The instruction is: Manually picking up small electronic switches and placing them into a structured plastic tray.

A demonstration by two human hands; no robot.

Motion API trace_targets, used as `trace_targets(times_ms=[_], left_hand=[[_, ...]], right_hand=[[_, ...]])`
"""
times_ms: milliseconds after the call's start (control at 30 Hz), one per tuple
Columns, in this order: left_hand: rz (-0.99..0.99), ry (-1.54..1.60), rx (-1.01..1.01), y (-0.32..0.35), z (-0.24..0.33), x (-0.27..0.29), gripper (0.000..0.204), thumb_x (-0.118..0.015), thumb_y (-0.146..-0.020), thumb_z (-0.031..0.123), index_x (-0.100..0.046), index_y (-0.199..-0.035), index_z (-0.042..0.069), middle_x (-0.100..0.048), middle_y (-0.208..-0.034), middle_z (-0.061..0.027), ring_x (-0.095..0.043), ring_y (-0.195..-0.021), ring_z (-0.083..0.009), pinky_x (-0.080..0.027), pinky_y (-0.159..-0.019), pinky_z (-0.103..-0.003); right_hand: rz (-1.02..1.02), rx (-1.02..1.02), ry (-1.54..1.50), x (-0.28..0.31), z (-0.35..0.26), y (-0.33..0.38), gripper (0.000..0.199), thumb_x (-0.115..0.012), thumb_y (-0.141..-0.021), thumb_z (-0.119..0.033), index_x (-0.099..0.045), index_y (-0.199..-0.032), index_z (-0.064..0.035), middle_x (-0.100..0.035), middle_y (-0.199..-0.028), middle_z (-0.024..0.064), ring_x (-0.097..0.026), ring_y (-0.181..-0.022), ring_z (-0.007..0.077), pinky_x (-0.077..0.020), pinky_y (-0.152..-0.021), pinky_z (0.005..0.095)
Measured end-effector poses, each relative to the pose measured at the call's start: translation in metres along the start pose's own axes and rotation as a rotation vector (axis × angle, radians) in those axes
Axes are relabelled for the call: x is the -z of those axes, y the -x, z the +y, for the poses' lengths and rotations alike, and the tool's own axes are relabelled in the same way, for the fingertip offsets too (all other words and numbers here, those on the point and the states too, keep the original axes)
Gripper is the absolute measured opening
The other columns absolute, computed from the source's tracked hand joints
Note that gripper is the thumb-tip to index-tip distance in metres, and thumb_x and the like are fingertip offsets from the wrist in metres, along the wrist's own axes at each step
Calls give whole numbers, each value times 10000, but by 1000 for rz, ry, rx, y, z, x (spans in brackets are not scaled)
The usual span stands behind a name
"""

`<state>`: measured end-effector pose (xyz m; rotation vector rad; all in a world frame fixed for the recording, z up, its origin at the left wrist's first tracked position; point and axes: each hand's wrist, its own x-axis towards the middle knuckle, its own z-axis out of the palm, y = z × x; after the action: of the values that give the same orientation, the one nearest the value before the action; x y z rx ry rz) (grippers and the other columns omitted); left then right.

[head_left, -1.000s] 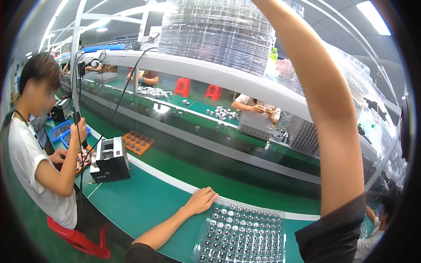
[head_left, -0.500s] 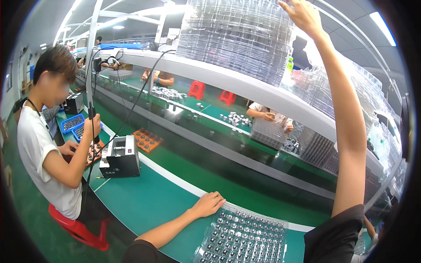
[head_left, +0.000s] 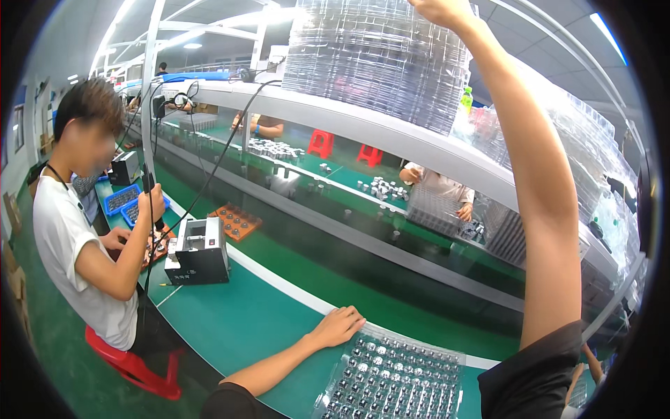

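The left hand (head_left: 338,326) lay palm down at the near side of the scene, at the far left corner of a clear plastic tray with rows of small shiny metal parts (head_left: 458,380). Its fingers were close together and slightly bent across the corner; whether its grip pinched the rim could not be told. The tray lay flat on a long green desk with a pale far edge (head_left: 230,321), its near end cut off by the lower border.

The right hand (head_left: 447,10) was raised high at the far side, in front of the upper part of a tall stack of clear plastic trays (head_left: 377,63). Its fingertips ran out of view, so how far its grip was open, and whether it had hold of anything, could not be told. The stack stood on a long pale grey shelf (head_left: 335,115), with a bottle with a bright green top (head_left: 466,98) just right of it.

On the left, a co-worker in a white T-shirt (head_left: 77,251) held a black handheld tool (head_left: 148,185) upright. A black boxy machine (head_left: 202,260) stood to the right of that person, an orange tray with round dark parts (head_left: 255,225) just beyond it. Two blue baskets (head_left: 123,209) sat farther off.
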<state>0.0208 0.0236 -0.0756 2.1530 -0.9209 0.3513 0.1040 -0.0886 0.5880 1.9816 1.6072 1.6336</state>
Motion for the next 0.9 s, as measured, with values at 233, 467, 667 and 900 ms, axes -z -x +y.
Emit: trace_targets(times_ms=[233, 467, 667, 900], left_hand=[[32, -4, -1, 2, -1, 1, 341, -491, -1085, 313, -680, -1105, 31, -617, -1122, -115, -601, -1068, -312, -465, -948, -442], [30, 8, -27, 1, 1, 1, 332, -496, -1083, 314, -677, -1096, 35, -614, -1113, -109, -597, -1073, -307, -460, -954, -440], [15, -22, -5, 4, 4, 2, 330, -493, -1083, 316, -675, -1101, 42, -612, -1115, -108, -595, -1071, -306, -458, -955, -440], [-12, -30, 4, 2, 7, 4, 334, -494, -1081, 320, -675, -1109, 41, -610, -1131, -111, -591, -1085, -307, -459, -964, -442]], right_hand=[[-285, -564, 567, -8, -23, -30, 422, -517, -968, -387, -704, -1239, -123, -706, -1221, 223, -658, -1163, 438, -498, -1004, 600], [-251, -534, 526, -13, 3, -27, 489, -553, -953, -434, -668, -1321, -132, -674, -1312, 206, -628, -1223, 430, -484, -1056, 564], [-272, -485, 475, -10, 12, -31, 549, -595, -931, -442, -633, -1376, -123, -643, -1376, 192, -589, -1291, 400, -462, -1096, 526], [-327, -543, 417, -13, 26, -25, 644, -617, -917, -443, -561, -1461, -102, -571, -1476, 188, -518, -1383, 375, -409, -1161, 483]])
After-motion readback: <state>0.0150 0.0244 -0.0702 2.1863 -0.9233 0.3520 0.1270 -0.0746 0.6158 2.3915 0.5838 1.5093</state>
